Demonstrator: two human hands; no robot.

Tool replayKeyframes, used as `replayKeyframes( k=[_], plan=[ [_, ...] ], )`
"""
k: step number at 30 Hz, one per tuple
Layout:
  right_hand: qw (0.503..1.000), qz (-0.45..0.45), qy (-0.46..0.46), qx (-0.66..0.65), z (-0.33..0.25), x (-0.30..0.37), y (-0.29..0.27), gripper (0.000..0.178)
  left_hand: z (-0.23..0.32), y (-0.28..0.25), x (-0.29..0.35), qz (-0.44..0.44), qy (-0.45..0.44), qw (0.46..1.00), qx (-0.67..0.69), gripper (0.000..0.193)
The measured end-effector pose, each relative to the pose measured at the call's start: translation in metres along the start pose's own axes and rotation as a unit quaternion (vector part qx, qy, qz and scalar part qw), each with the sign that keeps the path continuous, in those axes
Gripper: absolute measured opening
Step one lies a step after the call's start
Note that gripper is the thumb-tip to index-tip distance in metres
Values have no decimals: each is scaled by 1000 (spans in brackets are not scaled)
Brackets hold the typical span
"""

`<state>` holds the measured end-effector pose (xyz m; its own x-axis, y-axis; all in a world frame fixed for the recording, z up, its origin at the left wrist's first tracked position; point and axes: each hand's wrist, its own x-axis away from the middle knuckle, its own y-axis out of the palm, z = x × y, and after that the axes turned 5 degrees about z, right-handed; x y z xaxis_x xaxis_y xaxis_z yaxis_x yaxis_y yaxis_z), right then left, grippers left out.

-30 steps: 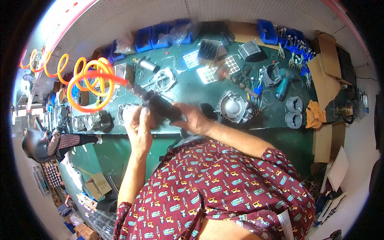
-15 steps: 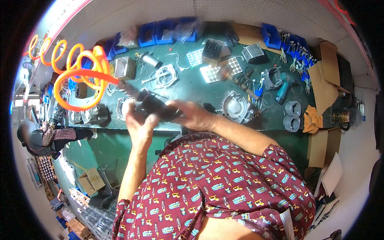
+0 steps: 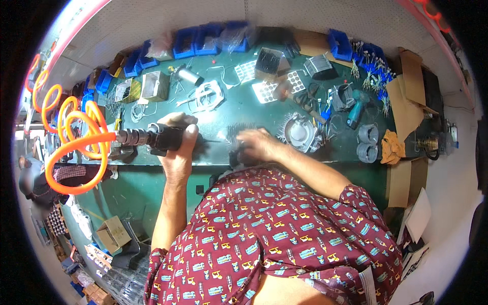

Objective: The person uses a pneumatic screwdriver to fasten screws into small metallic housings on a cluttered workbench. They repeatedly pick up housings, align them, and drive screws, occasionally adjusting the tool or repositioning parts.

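My left hand (image 3: 177, 145) is wrapped round a black air tool (image 3: 165, 138), held level above the bench's front edge. A thin dark tip points right from it, and a metal coupling joins its left end to an orange coiled hose (image 3: 81, 147). Farther right, my right hand (image 3: 260, 146) is blurred, its fingers curled over a grey finned metal part (image 3: 239, 133). The fins are smeared as well, and the lower side of that part is dark and partly hidden by the hand. Just right of this hand lies a round silver finned housing (image 3: 299, 132).
Blue bins (image 3: 206, 40) line the back of the green bench (image 3: 213, 114). A white cable coil (image 3: 206, 96), a teal power drill (image 3: 359, 109), grey ring parts (image 3: 368, 143) and an orange cloth (image 3: 393, 148) lie there. Another person (image 3: 38, 178) is at far left.
My hands have moved apart. The left carries the air tool lower and turned level, with the hose swinging left and down; the right has left the tool and moved right to the finned part.
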<state>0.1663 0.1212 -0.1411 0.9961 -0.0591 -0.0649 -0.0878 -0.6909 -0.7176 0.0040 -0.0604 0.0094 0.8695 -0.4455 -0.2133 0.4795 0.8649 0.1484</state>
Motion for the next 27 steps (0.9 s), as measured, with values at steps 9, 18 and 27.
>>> replayKeyframes(
  k=[9, 18, 27],
  plan=[
    [990, 80, 104, -43, 56, -56, -1, 28, -9, 26, -3, -40, 47, 998, 14, 28],
    [984, 60, 166, -38, 74, -95, -12, 29, -34, 34, 6, -21, 35, 998, -48, 30],
    [981, 68, 176, -38, 76, -97, -6, 28, -41, 27, 8, -42, 68, 988, -132, 24]
  ],
)
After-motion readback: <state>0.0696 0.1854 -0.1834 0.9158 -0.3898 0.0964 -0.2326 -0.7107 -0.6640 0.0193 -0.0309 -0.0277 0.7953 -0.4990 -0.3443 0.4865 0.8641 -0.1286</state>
